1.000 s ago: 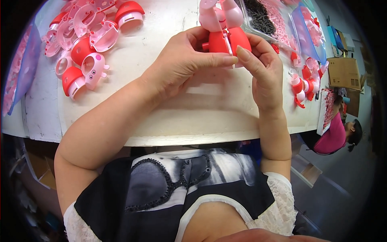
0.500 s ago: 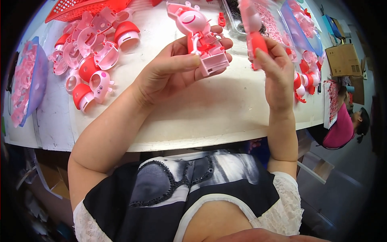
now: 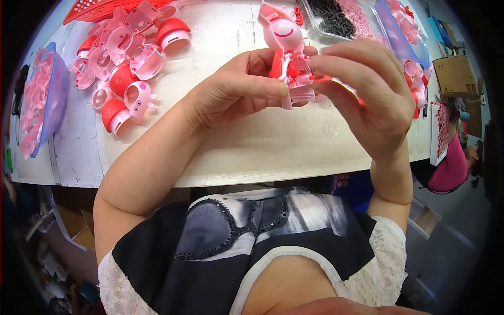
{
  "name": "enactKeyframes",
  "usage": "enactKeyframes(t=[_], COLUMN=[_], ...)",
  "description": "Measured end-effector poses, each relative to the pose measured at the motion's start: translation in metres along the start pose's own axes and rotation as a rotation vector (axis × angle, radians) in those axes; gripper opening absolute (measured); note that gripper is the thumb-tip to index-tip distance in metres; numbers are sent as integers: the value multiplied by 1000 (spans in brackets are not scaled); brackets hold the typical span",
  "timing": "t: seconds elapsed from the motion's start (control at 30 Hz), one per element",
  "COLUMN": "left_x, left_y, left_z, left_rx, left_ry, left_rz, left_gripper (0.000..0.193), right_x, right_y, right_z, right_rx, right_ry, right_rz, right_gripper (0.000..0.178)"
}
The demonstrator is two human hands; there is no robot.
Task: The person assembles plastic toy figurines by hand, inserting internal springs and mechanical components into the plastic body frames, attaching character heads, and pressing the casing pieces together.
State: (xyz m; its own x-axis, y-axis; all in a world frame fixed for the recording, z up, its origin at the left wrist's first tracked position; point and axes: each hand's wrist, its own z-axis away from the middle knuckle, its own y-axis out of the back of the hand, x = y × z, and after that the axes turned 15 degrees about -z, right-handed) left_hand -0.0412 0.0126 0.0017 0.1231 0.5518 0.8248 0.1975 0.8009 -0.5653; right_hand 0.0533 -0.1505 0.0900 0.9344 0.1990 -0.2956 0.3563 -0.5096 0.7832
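Note:
My left hand (image 3: 236, 92) is closed around a pink and red plastic toy figure (image 3: 283, 39), its thumb across the lower part. The figure stands nearly upright, with a pink head, a red body, a thin pale arm and small parts on its right side. My right hand (image 3: 370, 89) curls against that side, fingertips and thumb close together at the figure's body. A bit of red shows between thumb and fingers, and another red bit under the palm. The fingers hide what these belong to.
Pink and red toy shells (image 3: 126, 58) lie heaped on the left of the white table (image 3: 247, 157), before a red basket (image 3: 105, 9). A blue tub (image 3: 50, 100) of pink parts stands far left. At back right are a clear tray with black screws (image 3: 336, 23) and another blue tub (image 3: 396, 31). A co-worker (image 3: 449, 170) sits at right.
The figure in my left hand has turned and moved right. My right hand has come in against it from the right. The pink and red shell it held up is no longer plainly visible.

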Motion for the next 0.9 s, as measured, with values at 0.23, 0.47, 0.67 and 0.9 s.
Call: enactKeyframes(t=[0.23,0.47,0.67,0.9], left_x=[-5,-4,-2,-6], left_y=[1,3,-2,4], left_z=[-1,0,-2,-1], left_rx=[-44,-25,23,-30], left_ry=[-31,-14,51,-37], left_rz=[13,42,15,68], left_gripper=[54,56,73,60], right_x=[-4,6,11,8], right_y=[-3,-5,-1,-3], right_z=[-27,-25,-26,-25], right_rx=[-120,-153,-228,-204], right_ry=[75,1,81,19], right_rz=[61,-63,-78,-25], right_gripper=[19,17,18,21])
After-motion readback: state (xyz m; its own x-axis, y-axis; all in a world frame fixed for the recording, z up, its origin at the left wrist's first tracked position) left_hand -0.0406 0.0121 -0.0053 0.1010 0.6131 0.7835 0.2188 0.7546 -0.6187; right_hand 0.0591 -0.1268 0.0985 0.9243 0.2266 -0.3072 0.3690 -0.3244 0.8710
